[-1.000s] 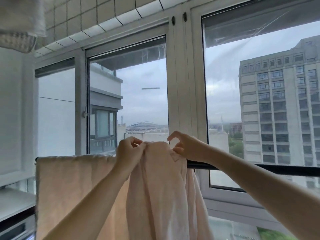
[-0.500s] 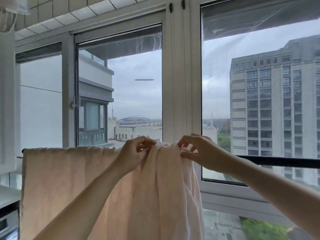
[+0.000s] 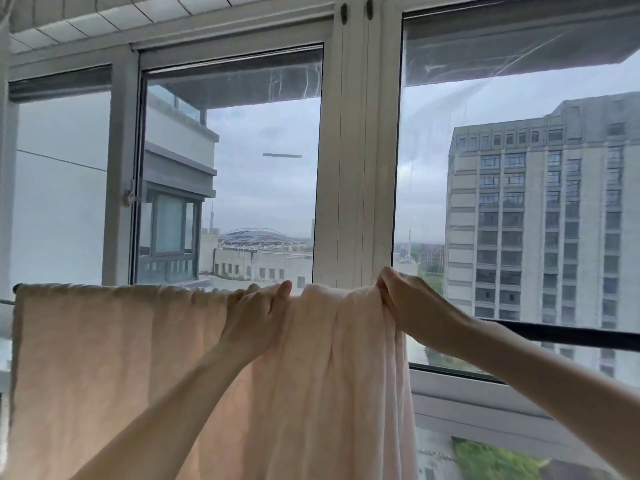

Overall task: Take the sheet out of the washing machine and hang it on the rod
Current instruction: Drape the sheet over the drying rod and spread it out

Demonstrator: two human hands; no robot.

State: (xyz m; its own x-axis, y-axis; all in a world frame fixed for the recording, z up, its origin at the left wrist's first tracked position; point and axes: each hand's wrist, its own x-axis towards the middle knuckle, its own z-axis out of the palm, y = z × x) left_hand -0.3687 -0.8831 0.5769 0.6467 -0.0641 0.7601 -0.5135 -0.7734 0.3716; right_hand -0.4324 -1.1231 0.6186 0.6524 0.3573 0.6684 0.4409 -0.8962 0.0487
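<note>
A pale pink sheet [image 3: 114, 358] hangs over a dark horizontal rod [image 3: 568, 332] that runs in front of the windows. Its left part lies spread flat along the rod; its right part is bunched in folds between my hands. My left hand [image 3: 258, 308] grips the sheet's top edge at the rod. A little to the right, my right hand [image 3: 405, 301] pinches the bunched right end at rod height. The rod is bare to the right of my right hand. The washing machine is out of view.
Large white-framed windows [image 3: 356, 168] stand directly behind the rod, with tall buildings outside. A tiled ceiling [image 3: 104, 15] is overhead. A white wall or post [image 3: 3, 168] borders the far left, beside the rod's left end.
My two hands have moved apart along the rod, the right one going rightward with the bunched cloth, so the sheet's top spreads wider. The camera view has shifted left and down.
</note>
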